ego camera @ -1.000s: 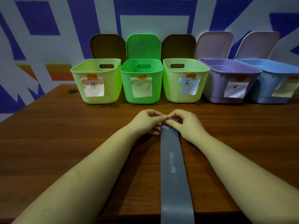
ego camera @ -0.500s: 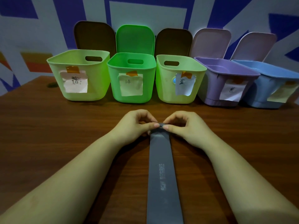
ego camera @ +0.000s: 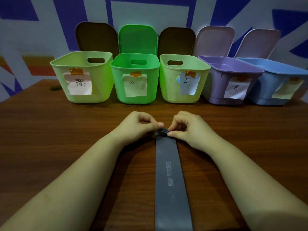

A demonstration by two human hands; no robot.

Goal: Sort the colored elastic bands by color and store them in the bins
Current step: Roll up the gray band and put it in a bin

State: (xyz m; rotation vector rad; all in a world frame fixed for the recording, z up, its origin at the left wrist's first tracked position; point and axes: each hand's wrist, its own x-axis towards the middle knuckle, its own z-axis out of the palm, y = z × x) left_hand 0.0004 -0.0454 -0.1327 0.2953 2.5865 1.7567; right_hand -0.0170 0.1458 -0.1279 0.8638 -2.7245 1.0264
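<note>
Two bare forearms entering from the lower corners of the frame, no sleeves, no watch or bracelet, left hand (ego camera: pixel 140 126) and right hand (ego camera: pixel 190 129) near the centre, ringless fingers, short plain unpainted nails

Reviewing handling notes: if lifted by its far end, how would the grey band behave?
The grey band lies thin and flat on the table, so it likely droops limply. Both hands, left hand and right hand, fold its end easily, suggesting it is soft and light.
</note>
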